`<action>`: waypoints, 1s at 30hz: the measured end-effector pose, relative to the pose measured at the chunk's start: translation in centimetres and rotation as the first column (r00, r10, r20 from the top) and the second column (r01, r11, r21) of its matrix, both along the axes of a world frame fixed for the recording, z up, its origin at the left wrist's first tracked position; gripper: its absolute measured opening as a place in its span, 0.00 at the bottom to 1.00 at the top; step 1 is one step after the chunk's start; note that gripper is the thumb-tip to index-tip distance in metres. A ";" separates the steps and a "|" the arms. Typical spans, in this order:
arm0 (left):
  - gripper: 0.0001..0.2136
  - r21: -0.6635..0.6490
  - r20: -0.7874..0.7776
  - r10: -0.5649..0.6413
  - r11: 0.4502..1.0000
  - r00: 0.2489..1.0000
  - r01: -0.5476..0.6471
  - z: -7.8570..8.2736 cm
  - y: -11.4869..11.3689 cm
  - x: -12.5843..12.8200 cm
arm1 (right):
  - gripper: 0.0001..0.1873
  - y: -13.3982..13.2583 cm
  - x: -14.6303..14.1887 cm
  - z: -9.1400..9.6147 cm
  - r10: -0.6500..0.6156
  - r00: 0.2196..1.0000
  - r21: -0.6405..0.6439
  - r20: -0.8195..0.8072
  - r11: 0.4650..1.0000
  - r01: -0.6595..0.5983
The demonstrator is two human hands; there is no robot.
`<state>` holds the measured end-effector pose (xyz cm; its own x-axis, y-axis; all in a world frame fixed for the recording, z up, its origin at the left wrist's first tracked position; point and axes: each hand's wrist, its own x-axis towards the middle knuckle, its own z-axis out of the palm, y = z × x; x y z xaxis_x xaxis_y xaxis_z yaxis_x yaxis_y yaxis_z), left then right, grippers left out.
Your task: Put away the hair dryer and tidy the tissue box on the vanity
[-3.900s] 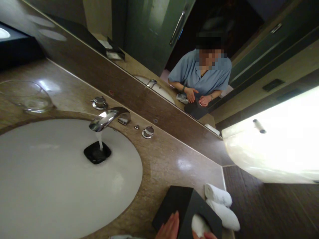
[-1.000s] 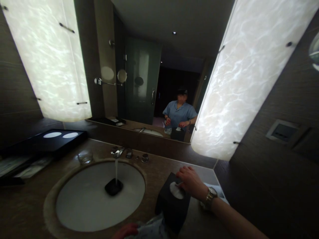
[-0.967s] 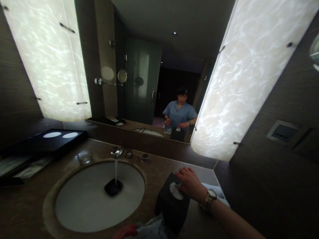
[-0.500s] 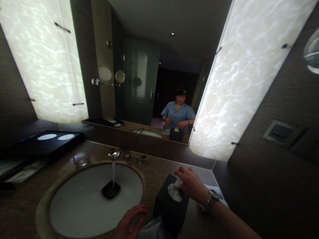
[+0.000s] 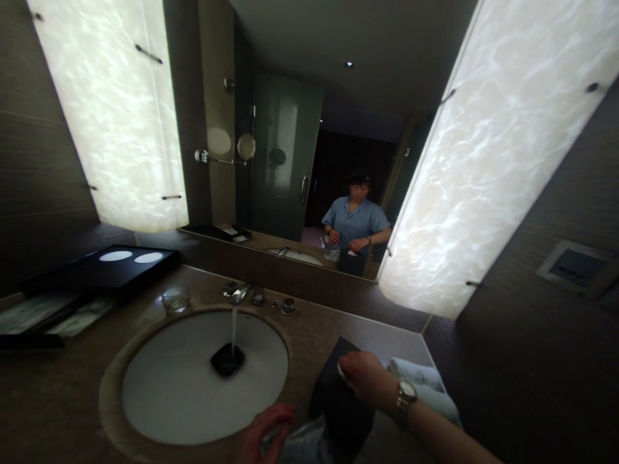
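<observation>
My right hand (image 5: pixel 366 379), with a watch on its wrist, is closed over the top of a dark tissue box (image 5: pixel 338 412). A bit of white tissue (image 5: pixel 341 370) shows at its fingers; the rest of the tissue and the box's opening are hidden under the hand. Low in the picture, my left hand (image 5: pixel 268 430) is half curled, thumb and fingers apart. Beside it, in front of the box, lies a clear, crinkled plastic-looking item (image 5: pixel 307 441), partly cut off by the lower edge. I see no firm grip on it.
Water runs from the faucet (image 5: pixel 238 295) onto a black squarish dish (image 5: pixel 227 359) in the white sink (image 5: pixel 164 406). A drinking glass (image 5: pixel 176 299) and a black tray (image 5: pixel 111 267) stand to the left. Rolled white towels (image 5: pixel 420 377) lie right of the box.
My right hand has moved down onto the tissue box, and the tuft of tissue that stood up is now mostly covered. My left hand stays low near the plastic item. The view has shifted slightly.
</observation>
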<state>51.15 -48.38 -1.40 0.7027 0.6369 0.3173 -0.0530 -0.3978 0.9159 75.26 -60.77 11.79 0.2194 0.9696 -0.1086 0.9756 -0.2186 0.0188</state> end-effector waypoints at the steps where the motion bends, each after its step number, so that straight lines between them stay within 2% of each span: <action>1: 0.13 0.028 -0.018 -0.004 1.000 1.000 0.004 0.4 0.3 0.2 | 0.11 -0.7 0.3 0.2 -0.034 0.999 0.066 -0.041 0.997 0.037; 3: 0.12 0.061 -0.044 0.012 0.998 0.999 -0.009 2.0 0.5 1.2 | 0.09 -2.2 1.0 0.8 -0.115 0.983 0.228 -0.143 0.963 0.146; 5: 0.13 0.076 -0.072 0.021 0.997 0.997 -0.016 4.1 -0.1 3.1 | 0.07 -3.4 1.8 1.5 -0.171 0.953 0.350 -0.250 0.902 0.253; 8: 0.20 0.115 -0.107 -0.019 0.993 0.994 0.032 7.2 -2.0 6.7 | 0.03 -4.2 2.4 2.2 -0.163 0.877 0.423 -0.453 0.826 0.372; 10: 0.24 0.144 -0.127 -0.069 0.986 0.990 0.087 8.6 -3.4 9.2 | 0.02 -3.8 2.4 2.3 -0.127 0.785 0.434 -0.606 0.775 0.460; 13: 0.27 0.173 -0.190 -0.082 0.978 0.978 0.116 9.3 -4.7 12.5 | 0.06 -2.4 2.2 2.4 -0.054 0.597 0.404 -0.800 0.687 0.604; 15: 0.25 0.195 -0.211 -0.057 0.976 0.976 0.100 9.4 -4.6 14.1 | 0.09 -1.3 2.1 3.0 0.017 0.484 0.383 -0.875 0.638 0.668; 18: 0.24 0.217 -0.181 -0.005 0.975 0.984 0.045 9.8 -3.0 14.8 | 0.11 0.1 2.3 4.9 0.133 0.428 0.423 -0.894 0.564 0.709; 21: 0.29 0.201 -0.107 0.066 0.979 0.992 -0.044 10.1 -0.5 13.8 | 0.13 0.9 3.1 7.7 0.255 0.413 0.485 -0.874 0.496 0.720; 24: 0.32 0.116 -0.017 0.121 0.986 0.993 -0.118 10.5 2.1 12.5 | 0.14 0.7 3.7 10.7 0.387 0.341 0.504 -0.857 0.485 0.715; 26: 0.33 0.043 0.036 0.143 0.989 0.989 -0.145 11.0 3.6 12.2 | 0.14 0.0 3.6 12.7 0.496 0.221 0.487 -0.840 0.508 0.710; 28: 0.36 -0.114 0.094 0.125 0.987 0.988 -0.114 12.0 4.4 12.3 | 0.14 -1.2 3.1 14.5 0.595 0.095 0.485 -0.798 0.540 0.688; 30: 0.40 -0.302 0.133 0.072 0.953 0.989 -0.029 13.2 4.2 12.4 | 0.12 -2.6 2.3 15.7 0.663 0.032 0.514 -0.748 0.548 0.660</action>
